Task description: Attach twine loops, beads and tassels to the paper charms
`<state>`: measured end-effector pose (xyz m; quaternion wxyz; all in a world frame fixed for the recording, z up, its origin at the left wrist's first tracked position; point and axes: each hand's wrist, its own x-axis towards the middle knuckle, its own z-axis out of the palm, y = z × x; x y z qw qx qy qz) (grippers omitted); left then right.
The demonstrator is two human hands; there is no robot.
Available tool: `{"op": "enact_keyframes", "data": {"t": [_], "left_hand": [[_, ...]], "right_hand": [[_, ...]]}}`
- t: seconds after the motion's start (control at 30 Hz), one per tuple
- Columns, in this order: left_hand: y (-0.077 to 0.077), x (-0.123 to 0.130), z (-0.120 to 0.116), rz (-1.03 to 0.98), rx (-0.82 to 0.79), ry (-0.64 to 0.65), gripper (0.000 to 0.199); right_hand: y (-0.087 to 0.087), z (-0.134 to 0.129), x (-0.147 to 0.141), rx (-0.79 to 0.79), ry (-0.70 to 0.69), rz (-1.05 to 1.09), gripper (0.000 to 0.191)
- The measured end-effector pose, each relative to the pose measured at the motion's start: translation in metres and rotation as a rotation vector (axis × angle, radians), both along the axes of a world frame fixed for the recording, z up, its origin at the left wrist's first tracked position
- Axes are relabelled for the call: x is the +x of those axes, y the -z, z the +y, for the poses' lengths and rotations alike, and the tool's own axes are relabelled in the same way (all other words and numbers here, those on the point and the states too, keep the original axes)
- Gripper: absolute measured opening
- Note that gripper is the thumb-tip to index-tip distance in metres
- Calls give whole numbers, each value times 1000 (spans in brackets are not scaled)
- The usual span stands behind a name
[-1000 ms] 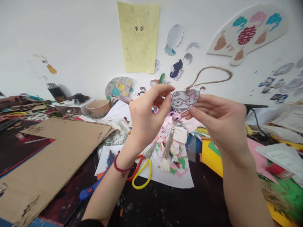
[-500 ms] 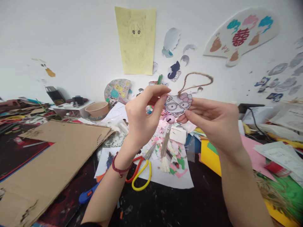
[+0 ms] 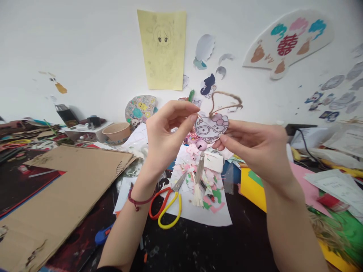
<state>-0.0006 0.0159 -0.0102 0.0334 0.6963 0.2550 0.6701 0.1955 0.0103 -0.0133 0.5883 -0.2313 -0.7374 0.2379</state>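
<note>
A small cat-face charm (image 3: 211, 128) with glasses and a pink bow is held up in front of me. My right hand (image 3: 255, 147) pinches its right edge between thumb and fingers. At its upper left edge, my left hand (image 3: 172, 132) has thumb and forefinger pressed together. A brown twine loop (image 3: 227, 94) rises from the charm's top and leans right. Beneath it hang a pink bell (image 3: 201, 145) and a pale tassel (image 3: 198, 189). A dark red string bracelet circles my left wrist.
Scissors (image 3: 167, 211) with red and yellow handles lie on white paper (image 3: 193, 215) among colored scraps. Cardboard (image 3: 70, 181) covers the left side, with a blue cutter (image 3: 103, 235) beside it. Yellow, pink and green materials lie right. A tan bowl (image 3: 116, 132) stands behind.
The charm and my left hand have shifted slightly left. The twine loop has swung left and lower. My right hand keeps its hold at the charm's right edge.
</note>
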Motion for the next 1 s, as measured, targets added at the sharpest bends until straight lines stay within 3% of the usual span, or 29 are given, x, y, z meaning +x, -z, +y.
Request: {"op": "enact_keyframes", "data": {"t": [0.3,0.43,0.53,0.67,1.0], "left_hand": [[-3,-4,-3,27,-128,141,8],[-7,-3,-9,29,-234,243,9],[-12,-2,-15,4,-267,209,6],[-13,-1,-16,61,-278,151,21],[-3,10,-8,30,-186,45,10]], "right_hand": [[-2,9,7,-122,-159,-57,28],[0,9,4,-152,-121,2,29],[1,10,3,-174,-70,48,27],[1,11,2,-195,-33,71,28],[3,12,-7,-278,-114,124,23]]}}
